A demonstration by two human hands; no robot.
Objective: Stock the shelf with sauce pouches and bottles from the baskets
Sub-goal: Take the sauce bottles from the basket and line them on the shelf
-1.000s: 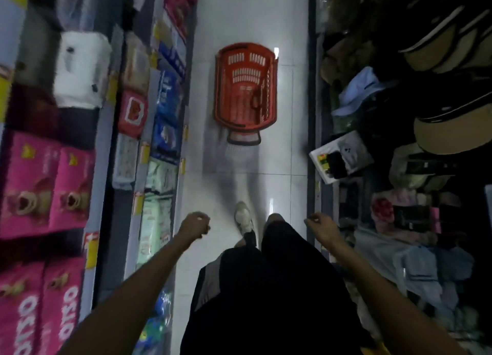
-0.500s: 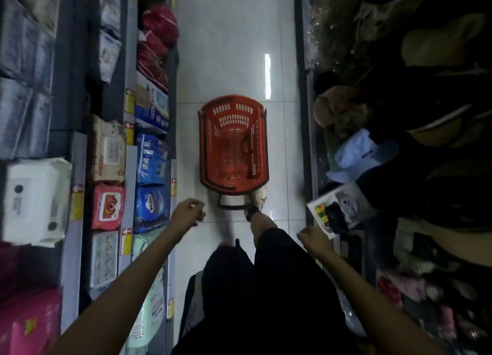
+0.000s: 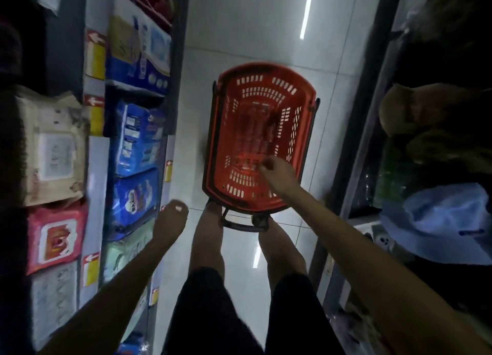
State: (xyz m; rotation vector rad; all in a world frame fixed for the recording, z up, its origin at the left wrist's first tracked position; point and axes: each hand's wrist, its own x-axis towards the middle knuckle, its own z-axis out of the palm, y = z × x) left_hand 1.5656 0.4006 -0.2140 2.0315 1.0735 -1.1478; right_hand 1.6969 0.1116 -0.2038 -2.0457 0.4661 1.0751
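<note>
Sauce pouches and bottles do not show anywhere in this view, so the stocking itself cannot be judged as begun or finished from here.

Left shelving (image 3: 97,152) runs along the left edge of the aisle. It carries blue packs (image 3: 135,139), a beige wipes pack (image 3: 53,147) and a red-and-white pack (image 3: 57,237), and no sauces. The tiled floor (image 3: 239,22) fills the middle. The right rack (image 3: 354,141) stands along its right edge, dim, with a pale blue hat (image 3: 439,221) and other soft goods on it.

A red shopping basket (image 3: 266,67) stands on the floor mid-aisle, between the two units and just ahead of the person's legs (image 3: 207,243). Its black handle (image 3: 241,225) lies toward them. Its slotted bottom shows through and nothing can be made out inside, though blur softens the view.

The right hand (image 3: 277,168) reaches over the near end of the basket with its fingers curled in and nothing visible in them. Whether it touches the basket cannot be told. The left hand (image 3: 173,216) hangs beside the left shelving's lower edge, fingers loosely curled, holding nothing.

My reading is that this basket has nothing left to unload, and the likely step in hand is picking it up. No sauce shelf is in sight, and whether other baskets wait elsewhere cannot be told.
</note>
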